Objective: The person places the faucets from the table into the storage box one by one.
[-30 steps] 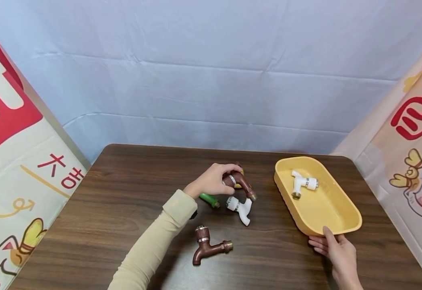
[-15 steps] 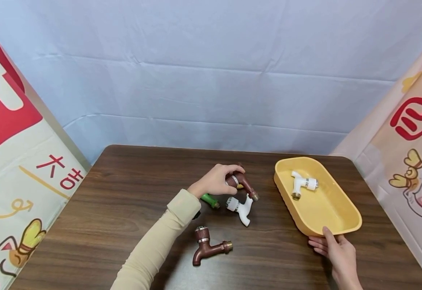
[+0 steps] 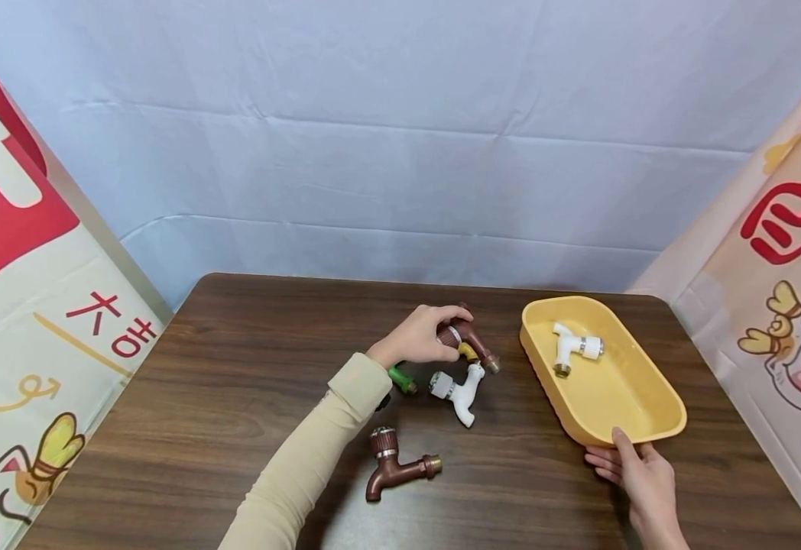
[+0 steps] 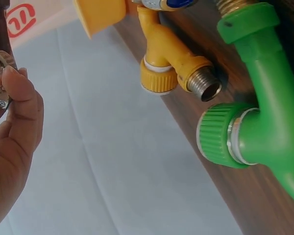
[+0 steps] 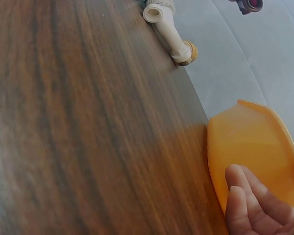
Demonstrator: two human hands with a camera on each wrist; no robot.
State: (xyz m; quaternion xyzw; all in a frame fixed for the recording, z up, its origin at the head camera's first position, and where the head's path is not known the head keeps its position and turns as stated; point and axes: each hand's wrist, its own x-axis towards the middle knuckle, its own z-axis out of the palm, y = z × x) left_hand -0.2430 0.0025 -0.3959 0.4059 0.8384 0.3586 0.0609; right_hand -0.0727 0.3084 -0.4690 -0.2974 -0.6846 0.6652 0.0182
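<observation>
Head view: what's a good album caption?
Left hand holds a brown tap; right hand grips a yellow tray, white tap inside.

Table supports green tap, white tap, yellow tap near left hand; brown tap on its near side; yellow tray at right hand's grip.

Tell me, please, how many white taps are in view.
2: one white tap lies in the tray, another white tap on the table, near the left hand, which may hide more.

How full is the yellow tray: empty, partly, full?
Partly: the head view shows one white tap lying inside the yellow tray, with bare space around it.
</observation>
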